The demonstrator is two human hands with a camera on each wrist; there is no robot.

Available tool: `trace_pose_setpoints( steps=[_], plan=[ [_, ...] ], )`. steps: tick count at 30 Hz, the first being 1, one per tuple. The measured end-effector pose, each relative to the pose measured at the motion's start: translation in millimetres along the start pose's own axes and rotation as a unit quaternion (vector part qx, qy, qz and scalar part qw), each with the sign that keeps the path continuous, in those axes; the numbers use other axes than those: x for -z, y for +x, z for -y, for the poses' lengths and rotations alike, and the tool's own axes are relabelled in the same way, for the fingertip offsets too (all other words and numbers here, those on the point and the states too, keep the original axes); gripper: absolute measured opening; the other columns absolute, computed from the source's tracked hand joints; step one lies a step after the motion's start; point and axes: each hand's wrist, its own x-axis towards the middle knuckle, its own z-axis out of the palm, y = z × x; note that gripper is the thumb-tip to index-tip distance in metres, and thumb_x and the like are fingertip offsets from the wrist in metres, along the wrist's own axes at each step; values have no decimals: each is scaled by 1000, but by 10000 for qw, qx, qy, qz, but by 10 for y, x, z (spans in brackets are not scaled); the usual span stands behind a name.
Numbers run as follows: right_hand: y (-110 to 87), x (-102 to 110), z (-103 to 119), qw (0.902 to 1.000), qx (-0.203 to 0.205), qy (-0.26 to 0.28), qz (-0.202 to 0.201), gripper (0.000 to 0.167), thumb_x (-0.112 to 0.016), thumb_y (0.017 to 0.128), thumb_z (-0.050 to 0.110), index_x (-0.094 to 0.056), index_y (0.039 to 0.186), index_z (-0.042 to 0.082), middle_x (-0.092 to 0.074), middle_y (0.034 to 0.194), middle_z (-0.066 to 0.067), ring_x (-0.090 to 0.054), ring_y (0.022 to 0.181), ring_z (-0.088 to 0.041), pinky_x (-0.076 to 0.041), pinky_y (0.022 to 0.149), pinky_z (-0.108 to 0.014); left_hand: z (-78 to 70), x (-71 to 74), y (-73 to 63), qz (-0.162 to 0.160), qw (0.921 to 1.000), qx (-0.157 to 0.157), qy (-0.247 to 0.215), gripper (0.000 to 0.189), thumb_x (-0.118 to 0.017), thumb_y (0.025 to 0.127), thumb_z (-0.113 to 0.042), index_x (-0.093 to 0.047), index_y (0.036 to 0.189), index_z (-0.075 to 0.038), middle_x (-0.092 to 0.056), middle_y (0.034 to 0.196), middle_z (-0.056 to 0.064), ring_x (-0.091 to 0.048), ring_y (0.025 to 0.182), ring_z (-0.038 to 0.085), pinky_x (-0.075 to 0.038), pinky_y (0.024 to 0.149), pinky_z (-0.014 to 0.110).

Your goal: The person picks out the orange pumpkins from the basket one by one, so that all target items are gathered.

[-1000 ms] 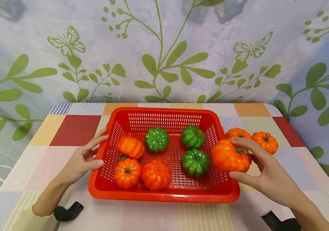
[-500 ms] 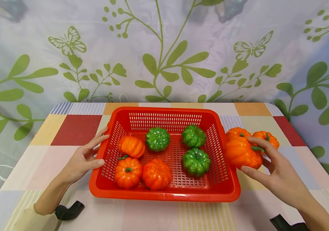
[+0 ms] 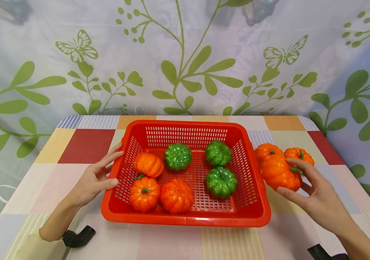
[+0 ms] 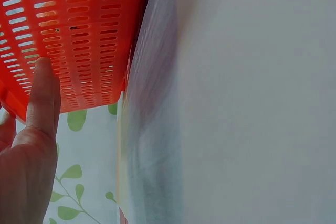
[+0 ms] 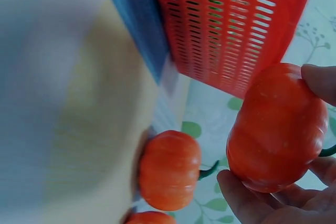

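My right hand (image 3: 318,196) holds an orange toy pumpkin (image 3: 279,173) with a green stem, thumb and fingers on either side of it. In the right wrist view, the held pumpkin (image 5: 278,127) is raised off the table, beside the outer wall of the red plastic basket (image 5: 220,19). My left hand (image 3: 88,182) rests against the left side of the basket (image 3: 185,221), fingers extended along its slotted wall and thumb at the rim. Inside the basket lie several pumpkins, among them a green pumpkin (image 3: 221,182) and an orange pumpkin (image 3: 144,194).
Right of the basket, two more orange pumpkins sit on the table: one nearer pumpkin (image 3: 267,151) partly behind the held one, and another pumpkin (image 3: 299,155). A checked cloth (image 3: 87,146) covers the table. A leaf-patterned curtain (image 3: 185,72) hangs behind.
My right hand has carried the orange pumpkin rightward from over the basket's right rim to outside the basket, near the two pumpkins on the table. The left hand has stayed at the basket.
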Motion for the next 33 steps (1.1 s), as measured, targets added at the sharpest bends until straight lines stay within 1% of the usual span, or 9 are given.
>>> trace_pose_setpoints(
  steps=[6,11,15,21,28,30,33],
  plan=[
    [-24,-13,-133,9999,-2,-143,67,70,-79,81,-1,-46,141,8,-47,132,2,-44,113,-3,-40,86,-3,0,-5,11,8,10000,-21,-12,69,-55,89,11,-33,153,-4,-9,165,3,-37,132,25,-56,84,42],
    [-29,-16,-278,9995,71,-259,183,69,-80,78,-2,-47,139,6,-46,132,-1,-42,114,1,-39,84,-2,-2,-2,13,0,10000,-42,17,69,-55,89,10,-33,153,-4,-9,165,2,-37,132,25,-56,83,42],
    [-36,-27,-365,9992,89,-316,217,66,-80,78,-3,-50,135,4,-47,130,-2,-41,113,1,-39,83,-2,-1,0,10,-8,10000,-42,25,70,-55,89,10,-33,153,-5,-9,165,2,-38,131,24,-56,83,42],
    [-45,-29,-449,9978,-95,-602,260,58,-81,78,0,-54,129,3,-47,126,-3,-39,111,3,-41,78,-4,6,-5,4,6,10000,-39,-49,70,-55,89,11,-32,154,-5,-8,165,2,-36,134,23,-55,85,41],
    [-38,-32,-529,9960,-213,-836,242,58,-84,76,5,-56,127,4,-46,126,-6,-37,109,3,-40,76,-4,9,-7,-3,-26,10000,-21,-31,70,-55,89,10,-32,154,-5,-8,165,2,-37,134,21,-55,85,41],
    [-31,-29,-556,9957,-194,-872,229,60,-85,74,5,-57,127,4,-47,126,-6,-37,109,4,-38,76,-4,11,-7,-5,-39,10000,-9,-4,70,-55,89,10,-32,154,-5,-9,165,1,-38,134,20,-55,85,41],
    [-18,-16,-600,9951,-51,-963,222,62,-86,72,5,-58,127,4,-48,128,-8,-36,110,5,-37,77,-6,12,-7,-3,-34,10000,-9,1,70,-55,89,10,-31,154,-6,-8,165,1,-39,133,20,-55,85,41]
  ],
)
